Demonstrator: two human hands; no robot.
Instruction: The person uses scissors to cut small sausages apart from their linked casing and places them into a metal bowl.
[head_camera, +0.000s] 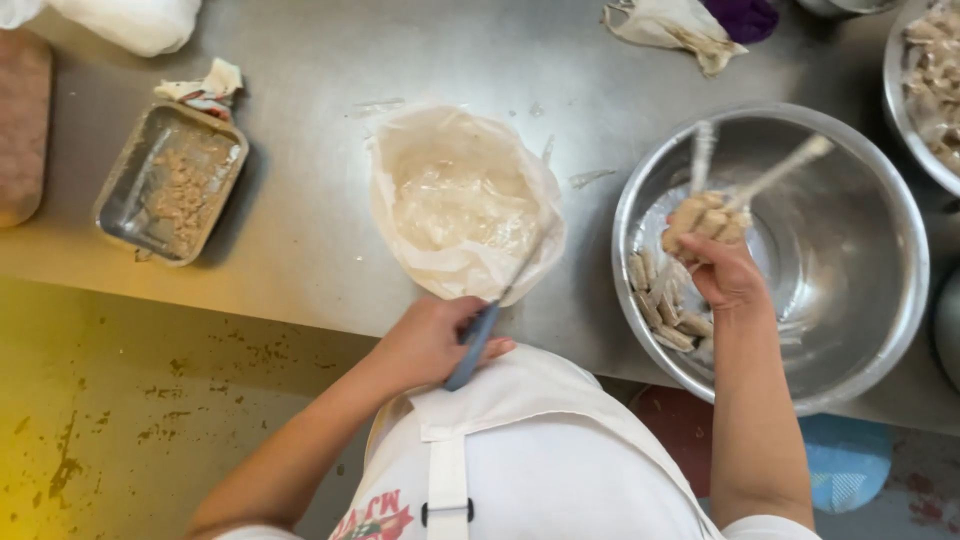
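Rolled pieces (703, 222) clutched in right hand (722, 275) over steel bowl (880, 300); left hand (430, 340) gripping blue-handled knife (480, 335).

Both hands closed: L (425, 340) by waist, R (722, 272) reaching fwd.

Two bare hands, left (425, 340) and right (722, 272), two round metal bowls (880, 330) (893, 80), one rectangular metal tray (120, 205), one blue-handled knife (478, 335), one stack of pale wrappers (460, 200), one crumpled cloth (668, 25)
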